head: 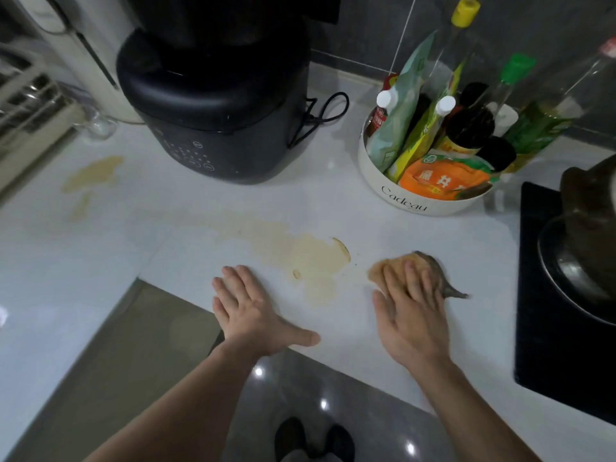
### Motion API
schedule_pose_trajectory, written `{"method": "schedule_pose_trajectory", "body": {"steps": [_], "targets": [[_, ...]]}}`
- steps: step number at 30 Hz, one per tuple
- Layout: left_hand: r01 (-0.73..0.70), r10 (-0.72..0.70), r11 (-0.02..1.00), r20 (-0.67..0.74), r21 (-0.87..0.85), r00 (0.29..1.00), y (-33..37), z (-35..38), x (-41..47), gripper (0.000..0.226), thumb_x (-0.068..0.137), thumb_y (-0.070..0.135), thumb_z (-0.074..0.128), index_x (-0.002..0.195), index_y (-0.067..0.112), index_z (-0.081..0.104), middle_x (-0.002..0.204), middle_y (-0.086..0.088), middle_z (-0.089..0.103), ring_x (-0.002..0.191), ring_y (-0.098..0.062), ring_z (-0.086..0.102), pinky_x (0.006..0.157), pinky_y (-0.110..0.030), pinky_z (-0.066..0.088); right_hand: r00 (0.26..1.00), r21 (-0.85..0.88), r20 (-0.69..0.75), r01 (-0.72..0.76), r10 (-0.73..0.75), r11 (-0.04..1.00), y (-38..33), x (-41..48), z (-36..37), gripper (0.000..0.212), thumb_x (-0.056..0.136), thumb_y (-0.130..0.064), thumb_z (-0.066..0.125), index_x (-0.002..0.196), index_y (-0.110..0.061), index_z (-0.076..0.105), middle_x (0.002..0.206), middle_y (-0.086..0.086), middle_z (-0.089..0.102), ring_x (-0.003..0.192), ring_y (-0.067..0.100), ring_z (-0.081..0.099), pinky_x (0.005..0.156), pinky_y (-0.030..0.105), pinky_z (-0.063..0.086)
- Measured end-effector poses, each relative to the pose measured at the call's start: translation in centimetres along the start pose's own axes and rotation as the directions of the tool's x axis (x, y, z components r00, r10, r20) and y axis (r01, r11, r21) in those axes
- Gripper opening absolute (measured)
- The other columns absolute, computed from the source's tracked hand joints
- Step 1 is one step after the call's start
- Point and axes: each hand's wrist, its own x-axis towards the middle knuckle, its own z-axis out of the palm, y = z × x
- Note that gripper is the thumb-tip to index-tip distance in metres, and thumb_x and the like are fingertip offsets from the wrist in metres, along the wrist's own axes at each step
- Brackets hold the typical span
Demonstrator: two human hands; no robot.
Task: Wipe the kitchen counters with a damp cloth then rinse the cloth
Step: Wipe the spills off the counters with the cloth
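Fingers (413, 278) of the right hand (410, 315) lie straight and slightly apart, pressed flat on the cloth (430, 261). They do not curl round it. The cloth is bunched on the white surface (333, 201) near its front edge, tan at the left and grey at the right, with a thin tail sticking out toward the hob (550, 295).

Just left of the cloth, a tan stain (316, 258) spreads across the surface. Beyond it, the left hand (253, 311) rests palm down on the bare surface, fingers (233, 285) straight and close together and thumb stretched out to the side. A second stain (93, 175) lies far to the left.

Further back stand a black appliance (216, 105) with its cord (320, 118) looped beside it, and a round white tub (416, 201) packed with bottles and sachets. A dark pot (586, 208) sits on the hob at the right. Dark shoes (313, 438) show on the floor below.
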Motion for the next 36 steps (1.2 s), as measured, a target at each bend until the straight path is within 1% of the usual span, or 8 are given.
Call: {"method": "schedule_pose_trajectory", "body": {"steps": [5,9,15,18,24,29,32,36], "targets": [[0.011,-0.011,1.0,-0.028,0.007,1.0,0.0,0.1,0.1,0.18,0.029,0.084,0.077,0.142,0.003,-0.037,0.152,-0.018,-0.04,0.141,-0.039,-0.036,0.117,-0.051,-0.013,0.991,0.11,0.029,0.125,-0.129,0.986,-1.2,-9.0,0.4,0.068,0.092,-0.067,0.02,0.144,-0.03,0.045,0.16,0.006,0.023,0.146,0.035,0.016,0.114,0.051,0.017],[0.015,-0.015,1.0,-0.032,0.018,0.999,0.3,0.2,-0.1,0.18,0.029,0.085,0.076,0.143,0.002,-0.036,0.152,-0.019,-0.04,0.14,-0.038,-0.037,0.117,-0.052,-0.014,0.962,0.058,0.06,0.263,-0.266,0.963,-3.8,-1.2,0.4,0.065,0.092,-0.066,0.022,0.148,-0.036,0.033,0.162,0.001,0.016,0.149,0.031,0.008,0.119,0.05,0.012],[0.003,-0.003,1.0,-0.013,0.031,1.0,0.1,0.2,0.0,0.177,0.034,0.083,0.078,0.142,0.004,-0.038,0.151,-0.019,-0.043,0.138,-0.04,-0.039,0.117,-0.052,-0.015,0.996,0.045,0.014,-0.089,0.088,0.995,6.6,-0.4,-1.9,0.073,0.086,-0.07,0.007,0.15,-0.04,0.025,0.163,0.001,0.007,0.15,0.024,-0.003,0.12,0.042,0.002],[-0.001,0.001,1.0,-0.009,0.028,1.0,0.0,0.3,0.1,0.177,0.034,0.084,0.077,0.141,0.004,-0.039,0.15,-0.019,-0.044,0.137,-0.04,-0.04,0.116,-0.053,-0.015,0.977,0.08,-0.01,-0.211,0.212,0.974,4.1,3.6,-2.4,0.079,0.081,-0.07,0.008,0.147,-0.035,0.033,0.162,0.006,0.012,0.148,0.03,0.001,0.119,0.047,0.005],[-0.003,0.003,1.0,-0.03,0.008,1.0,0.0,0.4,0.2,0.178,0.031,0.085,0.076,0.141,0.004,-0.039,0.151,-0.019,-0.042,0.139,-0.04,-0.038,0.117,-0.054,-0.013,0.966,0.175,-0.039,0.258,-0.255,0.95,-1.6,3.6,0.1,0.054,0.097,-0.052,0.024,0.138,-0.031,0.053,0.157,-0.001,0.031,0.148,0.025,0.018,0.12,0.047,0.016],[-0.028,0.028,1.0,-0.021,0.006,0.999,-0.5,0.4,0.2,0.175,0.034,0.082,0.075,0.138,0.004,-0.043,0.149,-0.019,-0.045,0.138,-0.041,-0.04,0.117,-0.052,-0.014,0.987,0.22,-0.128,-0.072,0.102,0.973,5.9,-1.3,-0.7,0.06,0.095,-0.047,0.018,0.138,-0.024,0.053,0.156,0.001,0.032,0.147,0.024,0.019,0.119,0.042,0.014],[-0.064,0.068,0.998,-0.134,0.028,0.989,-1.2,-0.1,0.3,0.163,0.039,0.081,0.073,0.149,0.006,-0.022,0.159,-0.014,-0.022,0.147,-0.037,-0.021,0.121,-0.053,-0.003,0.949,0.275,-0.155,-0.224,0.273,0.935,3.0,4.6,-1.1,0.064,0.093,-0.046,0.016,0.125,-0.018,0.064,0.148,0.011,0.044,0.142,0.029,0.025,0.115,0.048,0.021],[-0.102,0.117,0.992,-0.215,0.079,0.969,-2.5,-1.5,1.0,0.161,0.03,0.089,0.066,0.15,0.006,-0.003,0.158,-0.009,-0.002,0.148,-0.031,-0.005,0.118,-0.057,0.011,0.994,0.229,-0.101,0.066,-0.044,0.971,-5.8,7.7,0.3,0.055,0.095,-0.039,0.022,0.127,-0.019,0.063,0.149,0.008,0.044,0.143,0.028,0.025,0.117,0.044,0.016]]}}
